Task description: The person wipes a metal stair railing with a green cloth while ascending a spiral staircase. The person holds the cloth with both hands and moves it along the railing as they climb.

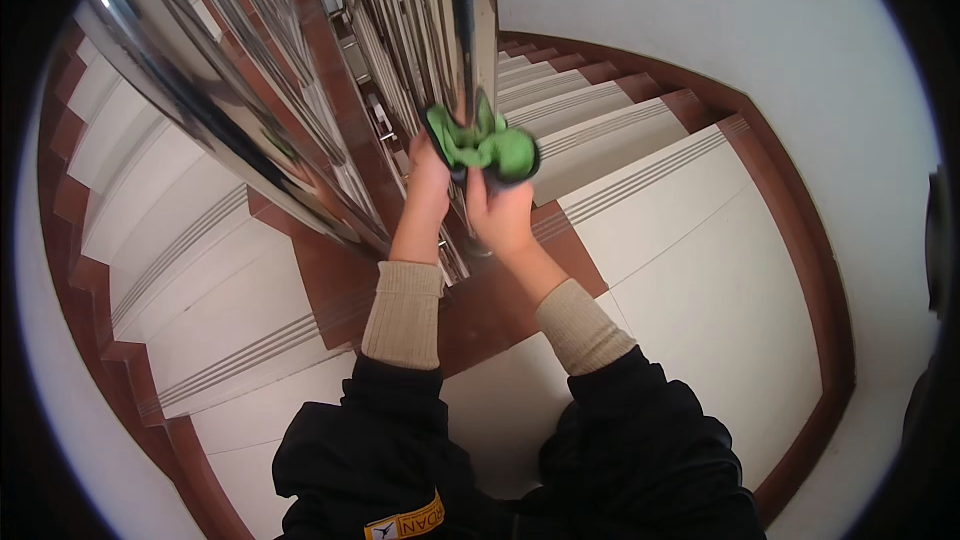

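Note:
A green cloth with a dark edge is bunched against a polished metal railing post. It wraps at least partly around the near side of the post. My left hand grips the cloth at its left side, with most fingers hidden behind it. From the lower right, my right hand holds the cloth, thumb pointing up along the near side and the other fingers out of sight. Both hands are close together and slightly blurred.
A thick, shiny metal handrail slants past on the left, above metal balusters. White steps with reddish-brown edging climb or descend on the left and right. A white wall curves around the right side.

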### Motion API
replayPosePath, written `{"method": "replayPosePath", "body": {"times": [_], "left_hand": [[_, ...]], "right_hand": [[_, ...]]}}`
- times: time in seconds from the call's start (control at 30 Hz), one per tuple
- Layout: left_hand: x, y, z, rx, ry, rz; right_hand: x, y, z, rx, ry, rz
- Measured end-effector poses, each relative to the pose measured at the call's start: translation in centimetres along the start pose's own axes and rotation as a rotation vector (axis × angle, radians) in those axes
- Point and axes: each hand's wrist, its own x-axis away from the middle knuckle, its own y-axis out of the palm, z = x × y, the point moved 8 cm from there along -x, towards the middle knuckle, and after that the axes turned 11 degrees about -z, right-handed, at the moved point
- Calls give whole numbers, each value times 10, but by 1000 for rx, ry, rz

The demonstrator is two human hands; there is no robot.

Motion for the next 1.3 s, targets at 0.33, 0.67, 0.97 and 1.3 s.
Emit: {"method": "replayPosePath", "body": {"times": [0.33,0.67,0.97,1.3], "left_hand": [[17,-2,-8,23,-185,126],[18,32,69,11,158,26],[29,-15,-57,-129,-348,135],[25,46,91,79,219,-23]], "right_hand": [[18,11,11,-80,100,-9],[-33,-12,-32,-219,65,100],[48,20,46,-40,203,-33],[-43,-20,-50,-220,35,168]]}}
